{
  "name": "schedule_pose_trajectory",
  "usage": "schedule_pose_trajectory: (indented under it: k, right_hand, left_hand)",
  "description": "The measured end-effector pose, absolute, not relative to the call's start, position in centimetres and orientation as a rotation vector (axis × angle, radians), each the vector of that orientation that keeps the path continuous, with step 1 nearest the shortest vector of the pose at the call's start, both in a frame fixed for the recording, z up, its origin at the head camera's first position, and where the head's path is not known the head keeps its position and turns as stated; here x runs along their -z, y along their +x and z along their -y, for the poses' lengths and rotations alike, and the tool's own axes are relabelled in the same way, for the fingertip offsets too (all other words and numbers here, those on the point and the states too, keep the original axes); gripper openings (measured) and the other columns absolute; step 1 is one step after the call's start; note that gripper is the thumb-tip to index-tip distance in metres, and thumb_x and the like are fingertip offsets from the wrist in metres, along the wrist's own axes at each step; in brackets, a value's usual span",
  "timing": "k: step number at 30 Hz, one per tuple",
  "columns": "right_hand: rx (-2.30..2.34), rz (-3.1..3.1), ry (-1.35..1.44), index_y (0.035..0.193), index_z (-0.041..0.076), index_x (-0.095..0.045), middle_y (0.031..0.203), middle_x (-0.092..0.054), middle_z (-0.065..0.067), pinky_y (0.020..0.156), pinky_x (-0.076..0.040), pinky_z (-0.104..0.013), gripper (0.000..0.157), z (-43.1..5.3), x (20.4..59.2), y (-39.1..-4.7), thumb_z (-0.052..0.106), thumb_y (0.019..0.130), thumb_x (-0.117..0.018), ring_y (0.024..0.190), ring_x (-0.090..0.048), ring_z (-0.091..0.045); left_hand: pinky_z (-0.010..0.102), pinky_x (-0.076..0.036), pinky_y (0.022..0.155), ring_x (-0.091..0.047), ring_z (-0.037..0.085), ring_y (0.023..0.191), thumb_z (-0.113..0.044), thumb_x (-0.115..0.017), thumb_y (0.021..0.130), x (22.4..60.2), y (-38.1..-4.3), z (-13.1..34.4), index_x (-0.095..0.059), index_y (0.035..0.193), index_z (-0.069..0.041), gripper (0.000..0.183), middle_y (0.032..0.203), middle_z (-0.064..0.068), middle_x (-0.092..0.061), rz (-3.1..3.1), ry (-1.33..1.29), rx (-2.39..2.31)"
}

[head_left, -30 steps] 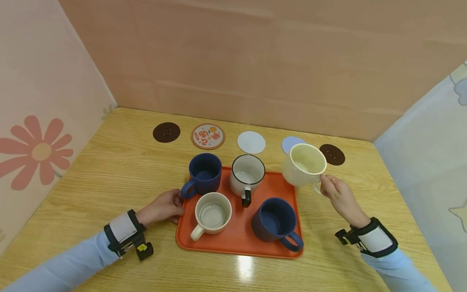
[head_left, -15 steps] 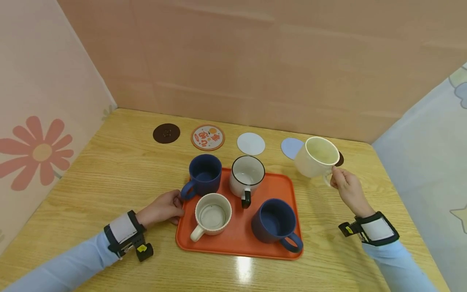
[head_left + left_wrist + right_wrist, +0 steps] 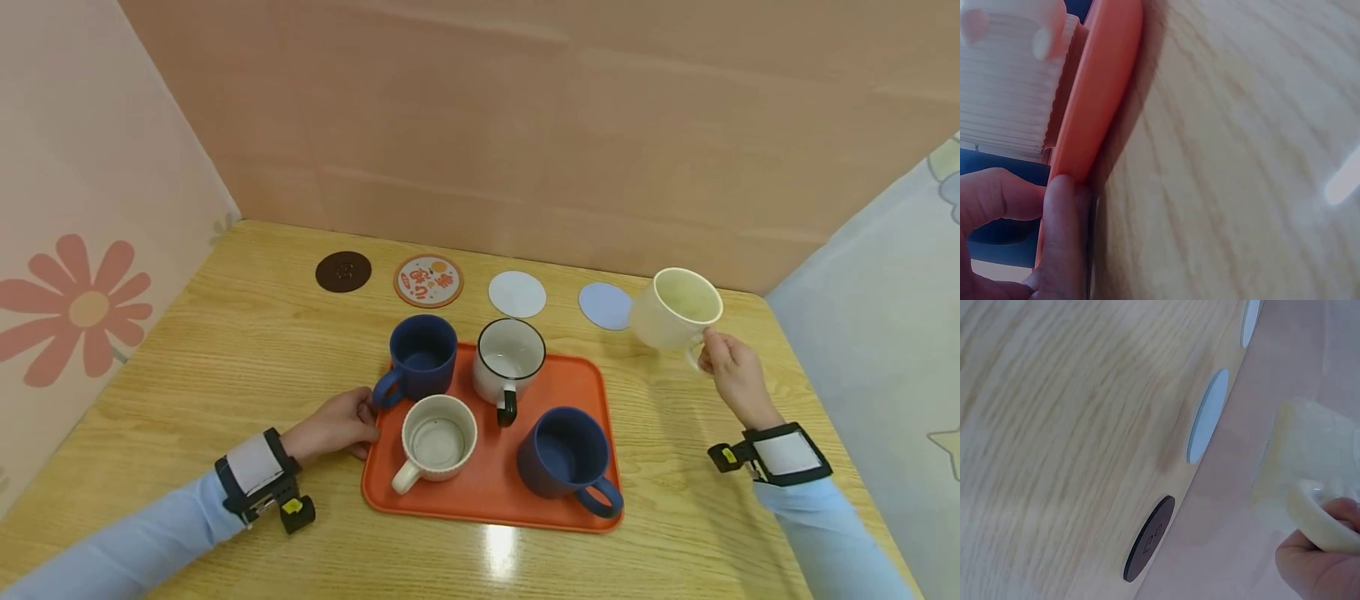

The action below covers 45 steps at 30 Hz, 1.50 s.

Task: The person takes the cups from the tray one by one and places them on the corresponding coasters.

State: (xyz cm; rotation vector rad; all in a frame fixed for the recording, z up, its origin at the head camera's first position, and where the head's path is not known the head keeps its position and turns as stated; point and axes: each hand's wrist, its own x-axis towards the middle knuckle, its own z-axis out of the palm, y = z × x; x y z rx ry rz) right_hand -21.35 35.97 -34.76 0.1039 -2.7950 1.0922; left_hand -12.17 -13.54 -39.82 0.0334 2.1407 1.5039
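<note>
My right hand grips a cream mug by its handle and holds it in the air, hiding the brown coaster from the head view. In the right wrist view that coaster lies apart from the mug. My left hand pinches the left rim of an orange tray, thumb and finger on either side of it. On the tray stand a blue mug at back left, a white black-rimmed mug, a ribbed cream cup and a larger blue mug at front right.
Behind the tray a row of coasters lies on the wooden table: a dark brown one, an orange-edged printed one, a white one and a pale blue one. A cloth wall rises behind them.
My right hand has carried the cream mug to the right and back, from beside the tray's back right corner to over the right brown coaster. My left hand stays on the tray rim.
</note>
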Motion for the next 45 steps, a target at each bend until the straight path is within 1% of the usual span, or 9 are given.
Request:
schedule_pose_trajectory:
  k: [9, 16, 20, 25, 29, 31, 37, 45]
  right_hand:
    - [-1.136, 2.755, 0.034, 0.071, -0.005, -0.044, 0.061, -0.041, 0.002, 0.05, -0.03, -0.02, 0.047, -37.1, 35.0, -22.3, 0.031, 0.098, -0.03, 0.055, -0.036, -0.008]
    - [-1.101, 2.755, -0.024, 0.07, -0.003, -0.044, 0.059, -0.041, 0.003, 0.048, -0.027, -0.024, 0.049, -37.9, 34.8, -23.0, 0.035, 0.098, -0.029, 0.051, -0.034, -0.009]
    - [-1.144, 2.729, -0.065, 0.069, -0.004, -0.044, 0.058, -0.042, 0.007, 0.048, -0.029, -0.022, 0.049, -38.4, 34.9, -23.6, 0.034, 0.097, -0.031, 0.052, -0.036, -0.007]
    - [-1.161, 2.701, -0.128, 0.069, -0.001, -0.047, 0.057, -0.043, 0.011, 0.049, -0.031, -0.018, 0.047, -39.0, 35.1, -24.3, 0.034, 0.097, -0.032, 0.053, -0.039, -0.003]
    - [-1.18, 2.687, -0.189, 0.067, 0.002, -0.047, 0.055, -0.043, 0.012, 0.048, -0.031, -0.019, 0.046, -39.4, 35.5, -24.7, 0.036, 0.096, -0.032, 0.051, -0.038, -0.004]
    - [-1.173, 2.693, -0.216, 0.066, 0.004, -0.047, 0.054, -0.043, 0.012, 0.048, -0.03, -0.02, 0.047, -39.6, 35.7, -25.0, 0.037, 0.096, -0.032, 0.05, -0.037, -0.005]
    - [-1.135, 2.729, -0.246, 0.069, 0.001, -0.045, 0.054, -0.041, 0.01, 0.048, -0.03, -0.022, 0.05, -40.2, 36.2, -25.8, 0.039, 0.096, -0.027, 0.049, -0.036, -0.007]
    - [-1.088, 2.764, -0.264, 0.07, -0.001, -0.045, 0.054, -0.042, 0.009, 0.049, -0.033, -0.021, 0.05, -40.8, 36.8, -26.5, 0.034, 0.096, -0.022, 0.05, -0.04, -0.005]
  left_hand:
    - [0.031, -0.053, 0.055, -0.056, 0.015, 0.058, 0.002, -0.057, 0.072, 39.9, -12.2, 13.5, -0.044, 0.103, 0.01, 0.035, 0.074, 0.009, -0.05, -2.12, 0.044, -1.527]
    - [0.031, -0.053, 0.055, -0.056, 0.015, 0.058, 0.003, -0.057, 0.072, 39.8, -12.2, 13.5, -0.044, 0.103, 0.011, 0.035, 0.074, 0.009, -0.049, -2.124, 0.043, -1.526]
    - [0.031, -0.053, 0.055, -0.056, 0.015, 0.057, 0.002, -0.057, 0.072, 39.8, -12.1, 13.6, -0.044, 0.103, 0.01, 0.034, 0.073, 0.009, -0.049, -2.133, 0.036, -1.512]
    - [0.031, -0.053, 0.055, -0.056, 0.015, 0.057, 0.002, -0.058, 0.072, 39.9, -12.2, 13.5, -0.045, 0.102, 0.01, 0.033, 0.072, 0.009, -0.049, -2.137, 0.031, -1.508]
    - [0.031, -0.053, 0.055, -0.056, 0.015, 0.057, 0.002, -0.058, 0.072, 39.9, -12.2, 13.5, -0.045, 0.102, 0.01, 0.033, 0.073, 0.009, -0.049, -2.133, 0.032, -1.514]
    - [0.031, -0.053, 0.055, -0.056, 0.015, 0.057, 0.002, -0.058, 0.072, 39.9, -12.2, 13.5, -0.045, 0.102, 0.01, 0.033, 0.073, 0.009, -0.05, -2.134, 0.031, -1.513]
    - [0.031, -0.053, 0.055, -0.056, 0.015, 0.056, 0.002, -0.058, 0.072, 39.9, -12.2, 13.5, -0.045, 0.101, 0.01, 0.032, 0.072, 0.009, -0.05, -2.14, 0.025, -1.51]
    - [0.032, -0.053, 0.056, -0.056, 0.015, 0.058, 0.003, -0.057, 0.073, 39.8, -12.2, 13.5, -0.044, 0.102, 0.01, 0.033, 0.073, 0.009, -0.049, -2.126, 0.018, -1.512]
